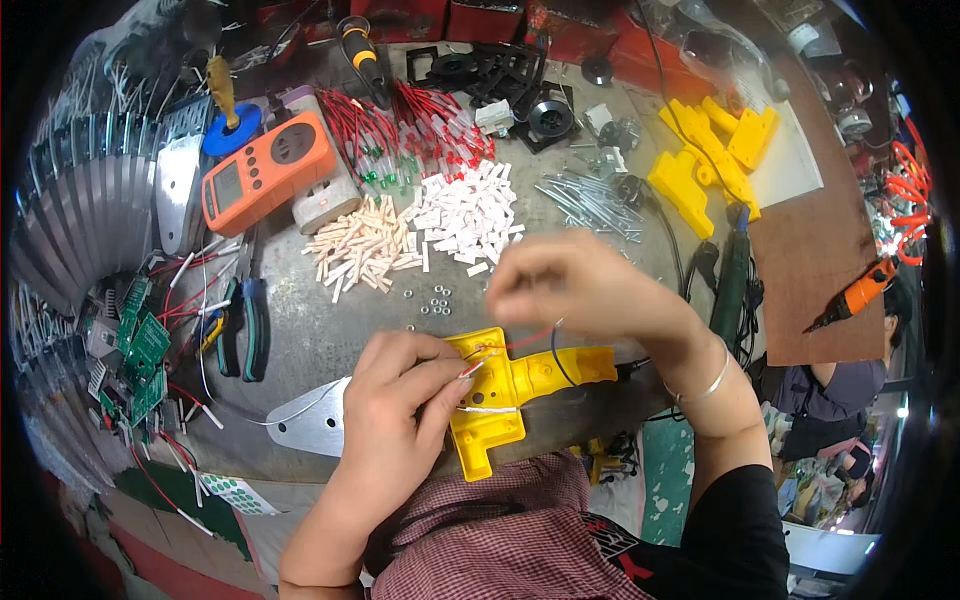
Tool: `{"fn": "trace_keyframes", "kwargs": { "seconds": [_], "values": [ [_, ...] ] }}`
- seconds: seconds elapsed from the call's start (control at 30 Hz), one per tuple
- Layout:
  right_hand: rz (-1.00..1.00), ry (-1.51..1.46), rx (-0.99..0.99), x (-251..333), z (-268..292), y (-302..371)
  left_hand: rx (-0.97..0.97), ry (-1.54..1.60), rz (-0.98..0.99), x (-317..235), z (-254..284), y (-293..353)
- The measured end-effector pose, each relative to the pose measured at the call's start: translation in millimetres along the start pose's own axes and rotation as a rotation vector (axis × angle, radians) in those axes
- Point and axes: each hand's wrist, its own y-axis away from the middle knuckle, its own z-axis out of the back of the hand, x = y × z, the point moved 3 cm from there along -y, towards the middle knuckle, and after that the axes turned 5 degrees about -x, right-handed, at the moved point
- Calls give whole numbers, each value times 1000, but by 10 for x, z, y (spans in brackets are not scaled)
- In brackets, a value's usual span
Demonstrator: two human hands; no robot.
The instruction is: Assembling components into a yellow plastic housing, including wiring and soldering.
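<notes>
A yellow plastic tool housing half (510,375) lies on the bench in front of me, its hollow side up. My left hand (400,400) reaches over its left part, thumb and fingers pinched on a thin wire with a white sleeve (474,368). Above the housing hovers my right hand (565,285), its fingers curled and smeared by motion; whether they hold anything is unclear. A red wire (530,341) rises from the housing below that hand. A dark wire (558,360) loops over the handle part. Under my left hand a flat metal plate (305,420) sticks out.
Beyond my hands are piles of white sleeves (465,215), beige sleeves (360,245), screws (590,205) and several nuts (437,300). An orange meter (268,170) and pliers (252,330) lie left. Yellow housings (715,150) and an orange-handled tool (858,293) are right.
</notes>
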Motion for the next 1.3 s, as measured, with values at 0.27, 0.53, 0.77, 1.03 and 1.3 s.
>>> {"fn": "trace_keyframes", "kwargs": {
  "seconds": [0.27,0.53,0.77,1.03,1.3],
  "values": [
    [512,941,-164,-228,-88,-310,16,2,5,-98,-2,17],
    [303,412,-326,12,243,69,-93,-80,-76,-165,59,90],
    [-56,2,-212,22,46,733,-162,-329,-294,-485,-82,49],
    [349,369,-384,170,3,748,-222,-365,-327,-472,-381,-86],
    [49,-234,-505,-158,98,841,-233,-455,-355,-473,-407,-94]
  ]
}}
